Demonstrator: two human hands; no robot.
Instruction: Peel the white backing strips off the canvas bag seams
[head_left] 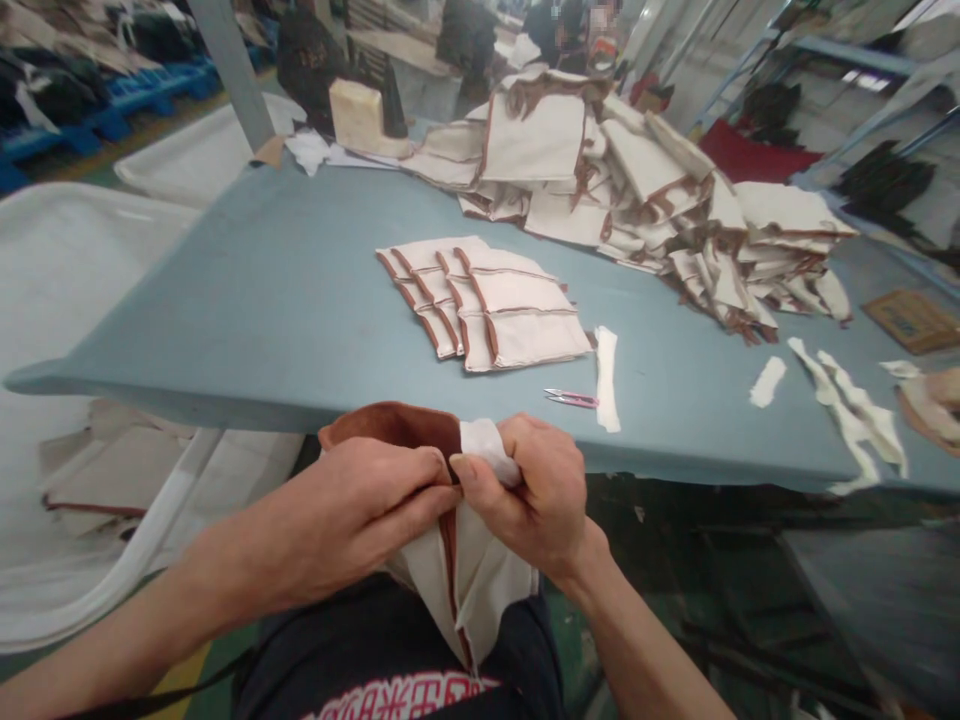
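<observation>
Both my hands grip one cream fabric pouch with brown trim (457,575) in front of my chest, just below the near edge of the blue table (247,300). My left hand (360,505) pinches its brown rim from the left. My right hand (536,490) is closed on the cream cloth at the top right. The pouch hangs down over my dark shirt. Pink thread snips (571,398) lie on the table just beyond my right hand.
A fanned row of finished pouches (487,300) lies mid-table. A large loose heap of the same pouches (645,190) fills the far right. Cream fabric scraps (847,400) and a strip (606,378) lie at the right. White tubs (67,280) stand left; people work behind.
</observation>
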